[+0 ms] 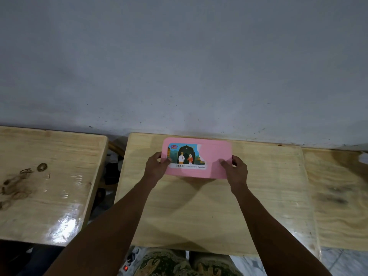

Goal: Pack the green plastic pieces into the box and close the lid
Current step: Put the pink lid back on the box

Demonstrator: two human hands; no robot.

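A pink box [213, 156] with its lid on lies flat at the far edge of the middle wooden table [199, 212]. A torn picture label covers the lid's left half. My left hand [156, 166] grips the box's left end, thumb on top of the lid. My right hand [237, 169] grips the right end, thumb likewise on the lid. No green plastic pieces are in sight; the inside of the box is hidden by the lid.
A glossy wooden table [49, 186] stands to the left with several brown rubber bands [22, 184] on it. Another wooden surface [338, 196] adjoins on the right. A grey wall [179, 66] rises just behind the tables. A power strip [129, 261] lies on the floor.
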